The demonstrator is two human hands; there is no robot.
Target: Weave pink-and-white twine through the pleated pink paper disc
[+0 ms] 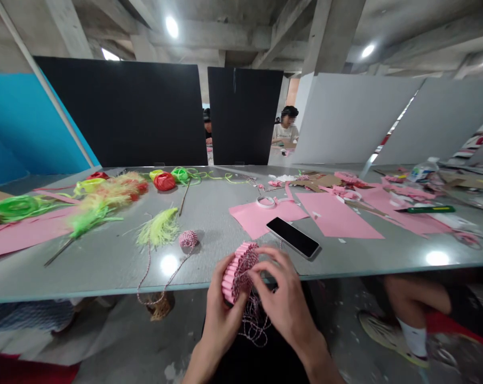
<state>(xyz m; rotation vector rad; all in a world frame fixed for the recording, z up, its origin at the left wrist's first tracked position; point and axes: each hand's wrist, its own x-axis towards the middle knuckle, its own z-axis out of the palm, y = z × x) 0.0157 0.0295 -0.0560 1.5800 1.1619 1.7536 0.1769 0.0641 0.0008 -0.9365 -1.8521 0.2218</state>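
My left hand (222,306) is closed around a small round basket-like piece (230,272) made of pink paper rolls, with pink-and-dark twisted cord lining its inside. At its right-hand opening, my right hand (279,285) has its fingers bent together on the cord; the exact grip is partly hidden. Loose loops of cord (254,332) hang below the piece, over my lap. A ball of the same cord (188,239) lies on the table, and a strand from it droops over the front edge. Just beyond my right hand lies a black-screened phone (292,237).
Pink paper sheets (337,216) and a green cutter (429,209) lie to the right, near a plastic bottle (424,169). Fluffy green and orange strips (109,200) and yarn balls (164,181) are on the left. Black panels (125,112) stand behind. A person's leg (417,304) shows at right.
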